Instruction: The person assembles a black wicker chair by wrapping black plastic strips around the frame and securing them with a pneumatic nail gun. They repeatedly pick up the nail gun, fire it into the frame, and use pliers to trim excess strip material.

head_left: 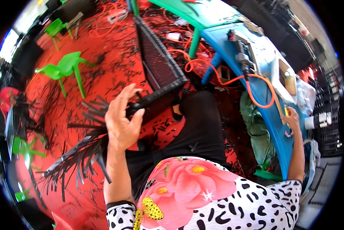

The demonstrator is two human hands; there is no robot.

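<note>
A long black woven panel with a thick braided rim (175, 76) slants from my lap toward the far tables. At its near left corner is my left hand (122, 120), thumb and fingers spread beside the black end; whether it touches the rim is hard to tell. Loose black strips (85, 153) fan out at that corner, left of my forearm. Out to the right, over the blue table (269, 126), my right hand (292, 119) is closed on a thin yellow object (286, 111), its kind too small to make out.
On the blue table are a black power tool (243, 57) with an orange hose (271, 101), and a white tray (283, 78). A green table (197, 17) adjoins it. Green chairs (66, 67) stand left on the red floor (114, 57), littered with black scraps. Green cloth (256, 126) hangs beside my leg.
</note>
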